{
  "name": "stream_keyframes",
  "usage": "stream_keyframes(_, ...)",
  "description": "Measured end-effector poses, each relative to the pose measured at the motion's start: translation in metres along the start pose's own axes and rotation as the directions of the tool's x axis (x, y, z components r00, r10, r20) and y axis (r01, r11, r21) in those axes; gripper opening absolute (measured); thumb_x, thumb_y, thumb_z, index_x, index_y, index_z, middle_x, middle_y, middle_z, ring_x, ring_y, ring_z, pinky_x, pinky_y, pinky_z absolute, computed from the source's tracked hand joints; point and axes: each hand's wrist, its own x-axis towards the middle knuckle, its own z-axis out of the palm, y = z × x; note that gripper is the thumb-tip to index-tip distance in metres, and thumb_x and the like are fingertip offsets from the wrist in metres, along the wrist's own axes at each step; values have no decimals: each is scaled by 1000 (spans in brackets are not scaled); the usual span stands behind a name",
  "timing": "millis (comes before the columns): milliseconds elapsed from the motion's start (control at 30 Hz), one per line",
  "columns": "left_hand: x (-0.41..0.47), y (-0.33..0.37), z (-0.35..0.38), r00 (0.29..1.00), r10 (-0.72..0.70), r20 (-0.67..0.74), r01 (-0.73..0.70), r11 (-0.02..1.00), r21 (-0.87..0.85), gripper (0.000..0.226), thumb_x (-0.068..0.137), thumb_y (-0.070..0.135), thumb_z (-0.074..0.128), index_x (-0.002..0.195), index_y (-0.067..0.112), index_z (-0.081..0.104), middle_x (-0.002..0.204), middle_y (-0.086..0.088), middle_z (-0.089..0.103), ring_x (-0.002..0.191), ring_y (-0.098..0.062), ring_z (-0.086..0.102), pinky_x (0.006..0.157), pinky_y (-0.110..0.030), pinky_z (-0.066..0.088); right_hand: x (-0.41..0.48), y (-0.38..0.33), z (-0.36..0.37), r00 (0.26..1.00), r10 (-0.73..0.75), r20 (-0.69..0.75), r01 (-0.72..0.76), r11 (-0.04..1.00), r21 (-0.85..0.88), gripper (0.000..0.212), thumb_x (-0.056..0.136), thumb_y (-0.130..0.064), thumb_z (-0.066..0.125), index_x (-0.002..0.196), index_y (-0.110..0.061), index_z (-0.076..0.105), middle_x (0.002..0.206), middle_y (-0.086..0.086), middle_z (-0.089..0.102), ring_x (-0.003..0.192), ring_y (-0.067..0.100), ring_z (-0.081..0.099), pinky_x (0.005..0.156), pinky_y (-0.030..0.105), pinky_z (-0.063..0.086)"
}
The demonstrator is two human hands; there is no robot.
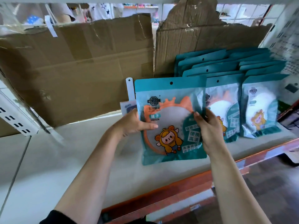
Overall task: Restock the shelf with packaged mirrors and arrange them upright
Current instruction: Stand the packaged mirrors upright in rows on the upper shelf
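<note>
Teal mirror packet (169,101) held upright, long axis vertical, hang-hole up, left hand (134,122) and right hand (209,126) gripping its sides.

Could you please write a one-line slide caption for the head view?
Left hand and right hand hold a packaged mirror upright at the shelf, beside the stocked rows.

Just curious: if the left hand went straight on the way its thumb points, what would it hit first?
Probably the right hand, which grips the opposite edge of the same mirror packet; depth is hard to judge.
</note>
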Motion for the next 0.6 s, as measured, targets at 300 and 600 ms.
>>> stream_keyframes(300,47,50,85,986,77,-150,0,891,455,32,75,32,77,103,18,65,103,2,70,92,-14,63,83,-29,50,17,-10,-94,990,-35,-136,35,999,-3,10,96,-17,49,91,-22,55,86,-1,63,86,22,61,93,57,47)
stream_keyframes(600,104,67,202,926,78,-368,82,914,398,27,82,30,71,105,26,58,89,15,58,77,0,54,63,-13,36,75,-10,-202,987,-106,-120,85,982,-169,14,96,-16,51,85,-24,53,86,-3,61,84,18,59,86,45,48)
